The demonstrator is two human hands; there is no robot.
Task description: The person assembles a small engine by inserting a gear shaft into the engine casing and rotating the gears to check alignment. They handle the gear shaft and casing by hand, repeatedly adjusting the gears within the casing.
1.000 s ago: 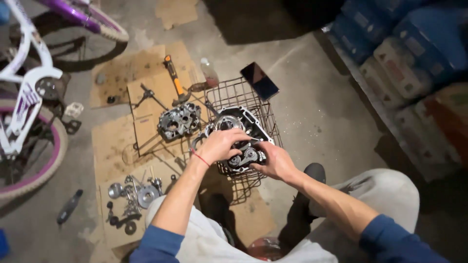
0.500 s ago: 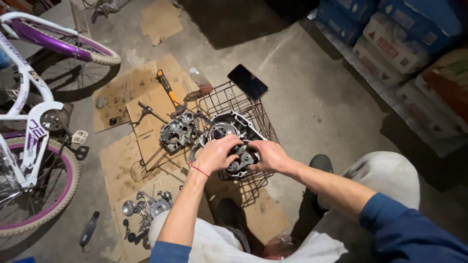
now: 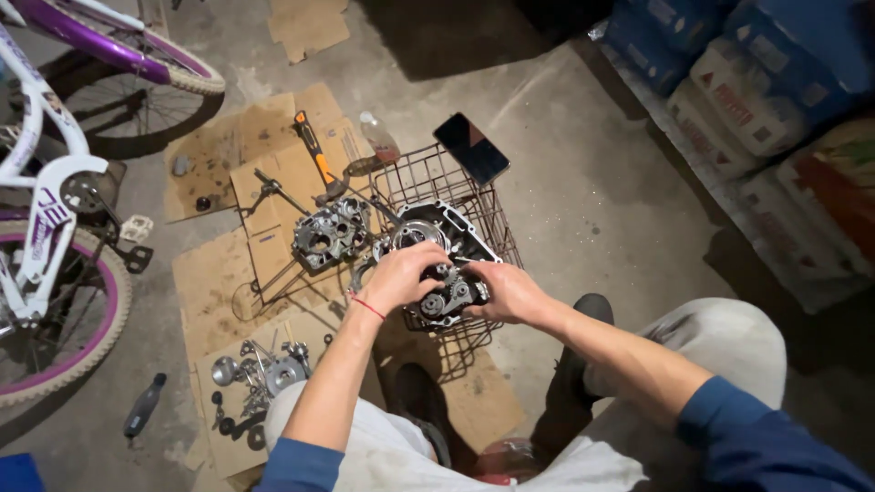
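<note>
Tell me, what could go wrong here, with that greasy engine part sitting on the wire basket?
The engine case rests on a wire basket, a springy base, so it might rock or slip while the left hand and right hand work the gears. Bare fingers among gear teeth could get pinched. The phone lies on the basket's far rim and may slide off if it shakes.

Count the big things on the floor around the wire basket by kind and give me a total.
Engine case halves: 2
Hammers: 1
Phones: 1
Bottles: 1
Bikes: 1
Total: 6
Both hands, left and right, are on the half lying on the basket.
</note>
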